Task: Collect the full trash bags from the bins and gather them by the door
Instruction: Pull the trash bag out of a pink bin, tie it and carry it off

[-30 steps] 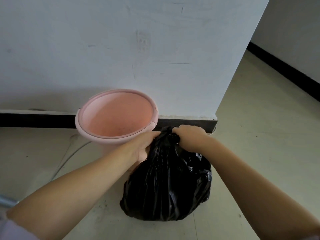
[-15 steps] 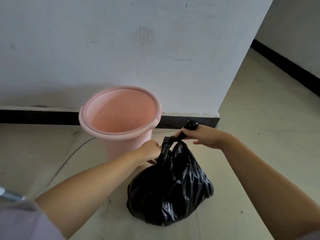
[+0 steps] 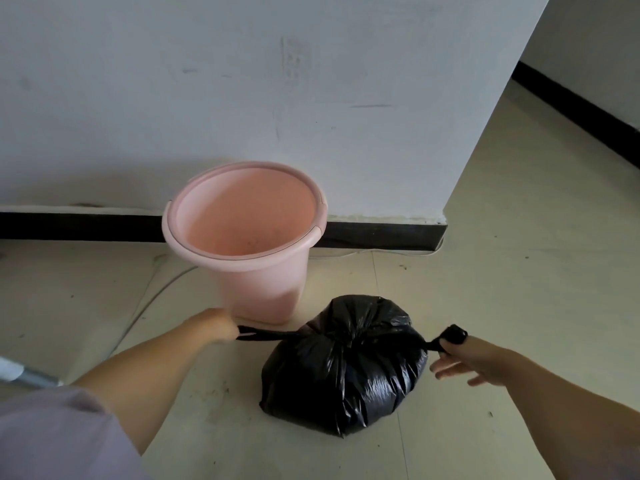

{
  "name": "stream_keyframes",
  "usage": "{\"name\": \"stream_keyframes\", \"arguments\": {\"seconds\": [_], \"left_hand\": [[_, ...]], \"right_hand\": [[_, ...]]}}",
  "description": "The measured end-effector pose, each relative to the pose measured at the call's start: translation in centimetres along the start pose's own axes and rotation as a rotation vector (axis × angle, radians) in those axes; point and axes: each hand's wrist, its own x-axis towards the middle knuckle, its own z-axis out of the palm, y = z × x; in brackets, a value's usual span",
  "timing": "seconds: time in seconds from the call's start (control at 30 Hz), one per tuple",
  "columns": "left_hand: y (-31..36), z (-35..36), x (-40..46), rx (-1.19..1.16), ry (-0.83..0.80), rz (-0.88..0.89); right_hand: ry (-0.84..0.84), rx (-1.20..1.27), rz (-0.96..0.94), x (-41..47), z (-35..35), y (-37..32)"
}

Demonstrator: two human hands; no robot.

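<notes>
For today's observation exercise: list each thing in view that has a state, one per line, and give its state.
trash bag: on the floor, top gathered, ends pulled apart
pink bin: upright, unlined, empty
left hand: grips one bag end
right hand: pinches the other end

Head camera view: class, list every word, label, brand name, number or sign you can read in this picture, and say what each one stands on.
None: no readable text appears anywhere in this view.
The round pink plastic bucket shows no label or brand.
The tied black plastic trash bag is unprinted.
The white painted wall bears only scuffs and a faint rectangular smudge, not writing.
</notes>
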Motion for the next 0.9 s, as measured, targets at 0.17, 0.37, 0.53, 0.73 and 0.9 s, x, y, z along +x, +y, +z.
{"name": "stream_keyframes", "arguments": {"seconds": [0.17,0.37,0.53,0.73,0.9], "left_hand": [[1.1,-1.0,-0.3,0.160,0.154,0.164],[6.1,-1.8,-2.5,-0.150,0.133,0.658],[12.0,-4.1,-6.4,-0.486,0.204,0.803],[13.4,-4.5,-7.6,-0.555,0.240,0.796],[14.8,-5.3,-8.4,-0.738,0.093,0.847]], "right_hand": [[0.036,0.347,-0.187,0.4,-1.5,-4.3],[-0.018,0.510,-0.369,-2.2,-2.1,-10.7],[0.155,0.232,-0.563,-4.0,-0.6,-15.0],[0.413,-0.177,-0.608,-4.9,-1.0,-16.3],[0.004,-0.303,-0.653,-7.8,1.8,-18.1]]}}
